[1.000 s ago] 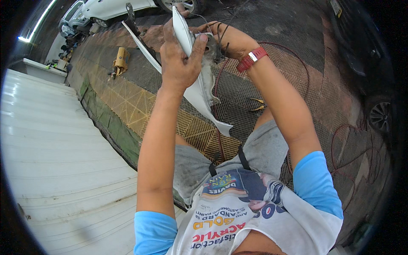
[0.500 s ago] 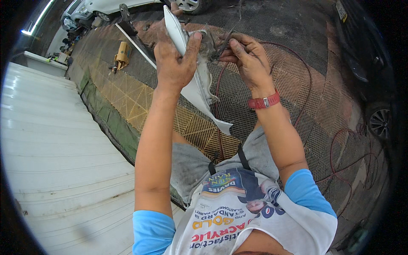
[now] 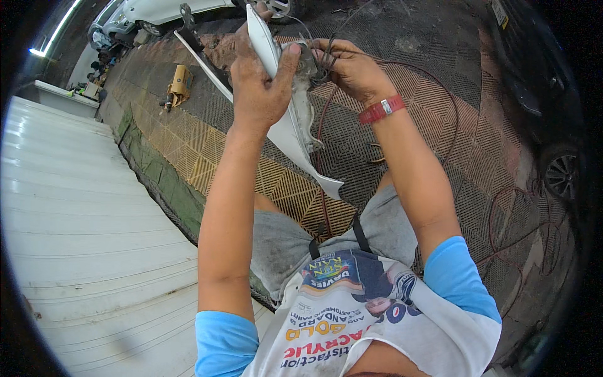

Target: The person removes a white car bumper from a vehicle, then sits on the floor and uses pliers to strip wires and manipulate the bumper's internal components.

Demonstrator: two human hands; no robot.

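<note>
My left hand [image 3: 259, 97] is wrapped round a long white curved car body panel [image 3: 296, 149], held up tilted in front of me with its thumb on the near face. A grey, dusty fitting [image 3: 306, 61] sits on the panel's right side beside that thumb. My right hand [image 3: 353, 68], with a red watch [image 3: 382, 110] at the wrist, has its fingers closed on thin dark wires [image 3: 325, 64] right by the fitting. Its fingertips are partly hidden behind the wires. The panel's lower end tapers to a point above my knees.
A yellow-brown box-like object [image 3: 180, 83] lies on the patterned floor mats at the left. Behind the panel are another white strip [image 3: 204, 68] and a dark bracket. A white ribbed wall [image 3: 81, 207] stands left, a dark car [image 3: 534, 69] right, with a red hose [image 3: 496, 235] looping nearby.
My right hand has moved up and left against the fitting, taking the wires with it, and the wrist has turned. The left hand and the panel have barely shifted.
</note>
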